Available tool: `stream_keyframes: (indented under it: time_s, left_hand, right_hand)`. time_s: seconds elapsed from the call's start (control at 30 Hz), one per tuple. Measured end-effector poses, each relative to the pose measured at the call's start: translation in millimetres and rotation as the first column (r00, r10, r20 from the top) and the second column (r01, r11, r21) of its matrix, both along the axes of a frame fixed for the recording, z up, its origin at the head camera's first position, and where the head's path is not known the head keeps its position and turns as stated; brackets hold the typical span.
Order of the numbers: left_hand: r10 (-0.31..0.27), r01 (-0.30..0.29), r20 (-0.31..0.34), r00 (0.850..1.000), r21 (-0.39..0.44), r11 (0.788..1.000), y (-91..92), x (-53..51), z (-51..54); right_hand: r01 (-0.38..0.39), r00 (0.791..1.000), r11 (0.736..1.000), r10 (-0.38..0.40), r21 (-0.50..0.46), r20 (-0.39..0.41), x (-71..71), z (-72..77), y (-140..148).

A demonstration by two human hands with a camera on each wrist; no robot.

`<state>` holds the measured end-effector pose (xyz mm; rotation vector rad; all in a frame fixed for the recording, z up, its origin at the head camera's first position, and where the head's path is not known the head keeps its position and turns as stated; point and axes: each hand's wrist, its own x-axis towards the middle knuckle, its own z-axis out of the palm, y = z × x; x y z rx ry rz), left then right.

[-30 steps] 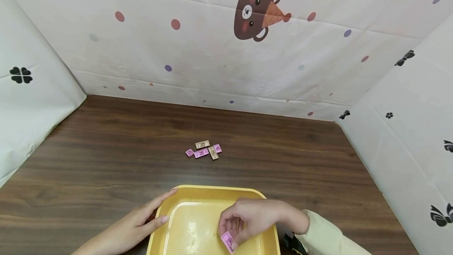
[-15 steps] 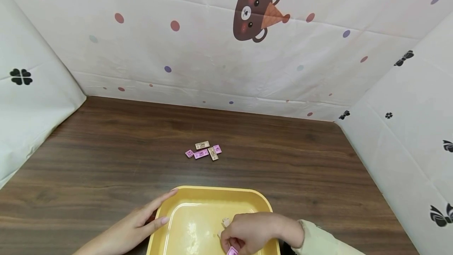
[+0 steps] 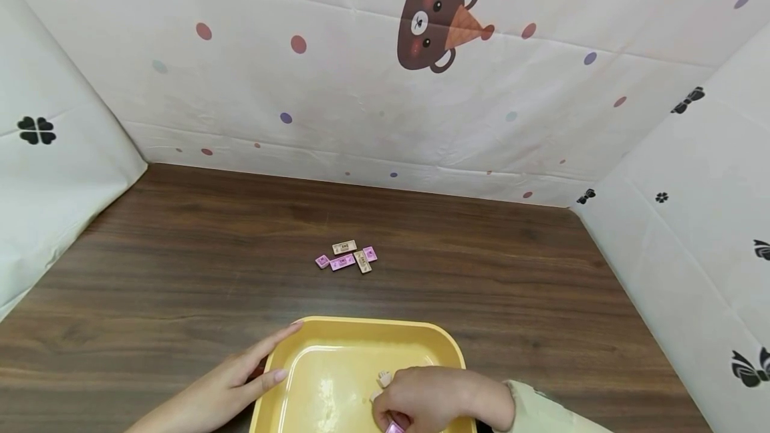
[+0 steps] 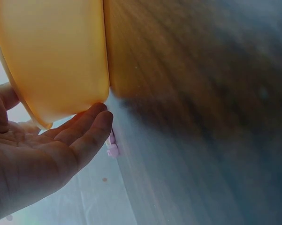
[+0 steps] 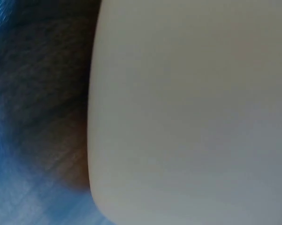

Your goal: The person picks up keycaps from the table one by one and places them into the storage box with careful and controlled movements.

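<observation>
My left hand holds the left wall of the yellow tray, thumb over the rim and fingers along the outside. The left wrist view shows those fingers under the tray's corner. Inside the tray, toward its right side, my right hand pinches a small pink printed block, partly cut off by the lower edge. Just beyond its knuckles lies a small beige piece, with another pale piece partly hidden by the fingers. A pale blurred surface fills most of the right wrist view.
Beyond the tray, several pink and beige printed blocks lie in a loose cluster on the dark wooden table. White patterned sheeting walls in the table at the back and both sides.
My right hand has moved slightly down toward the tray floor with the pink block, and turned. Beige pieces beside it have come into view. The left hand has stayed put.
</observation>
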<state>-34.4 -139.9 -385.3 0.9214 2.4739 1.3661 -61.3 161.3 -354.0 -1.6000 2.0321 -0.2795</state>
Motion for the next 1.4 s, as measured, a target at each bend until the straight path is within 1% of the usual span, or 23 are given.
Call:
stream_keyframes:
  time_s: [0.2, 0.33, 0.5, 0.63, 0.7, 0.77, 0.83, 1.0, 1.13, 1.2, 1.3, 1.33, 1.4]
  left_hand:
    - [0.014, -0.015, -0.035, 0.999, -0.012, 1.0, 0.4, 0.5, -0.2]
    - [0.017, -0.018, -0.042, 0.999, -0.015, 1.0, 0.4, 0.5, -0.3]
    - [0.016, -0.016, -0.031, 0.999, -0.007, 1.0, 0.2, 0.6, -0.5]
    - [0.013, -0.013, -0.02, 1.0, -0.001, 1.0, 0.0, 0.9, -0.9]
    - [0.009, -0.009, -0.016, 1.0, 0.004, 1.0, 0.1, 1.1, -1.2]
    - [0.014, -0.014, -0.015, 1.0, 0.0, 1.0, 0.0, 1.3, -1.4]
    - [0.016, -0.016, -0.011, 1.0, -0.001, 1.0, 0.1, 1.4, -1.6]
    - [0.011, -0.011, 0.022, 1.0, 0.001, 1.0, -0.2, 1.0, -1.0]
    - [0.017, -0.016, 0.038, 0.999, -0.013, 1.0, -0.3, 0.8, 0.0]
    - [0.02, -0.019, 0.053, 0.998, -0.019, 1.0, -0.3, 0.9, 0.5]
    - [0.025, -0.023, 0.073, 0.997, -0.027, 0.999, -0.2, 1.1, 0.9]
    - [0.027, -0.025, 0.073, 0.997, -0.03, 0.999, -0.1, 1.2, 1.0]
    - [0.037, -0.035, 0.055, 0.998, -0.04, 0.999, 0.2, 1.5, 0.8]
  right_hand:
    - [0.015, 0.999, 1.0, -0.015, -0.006, -0.051, 3.1, 0.5, 0]
    - [0.038, 0.995, 0.999, -0.037, 0.005, -0.096, 4.9, 2.1, 0]
    - [0.065, 0.979, 0.998, -0.059, 0.026, -0.194, 6.7, 6.7, 1]
    - [0.064, 0.951, 0.998, -0.056, 0.017, -0.305, 8.1, 10.8, 2]
    - [0.054, 0.932, 0.999, -0.053, -0.008, -0.36, 8.7, 12.1, 2]
    - [0.05, 0.918, 0.998, -0.062, -0.039, -0.391, 9.1, 13.6, 1]
    - [0.052, 0.905, 0.996, -0.077, -0.072, -0.418, 9.5, 14.8, 1]
    - [0.056, 0.88, 0.986, -0.123, -0.155, -0.459, 10.7, 17.5, 1]
    - [0.049, 0.857, 0.977, -0.149, -0.21, -0.493, 11.6, 18.6, 0]
    - [0.041, 0.837, 0.973, -0.158, -0.228, -0.524, 12.1, 18.8, 0]
    - [0.033, 0.802, 0.967, -0.176, -0.252, -0.571, 12.7, 18.3, 0]
    - [0.031, 0.788, 0.965, -0.183, -0.259, -0.588, 12.9, 17.9, 0]
    - [0.031, 0.767, 0.962, -0.197, -0.271, -0.611, 12.7, 17.3, -1]
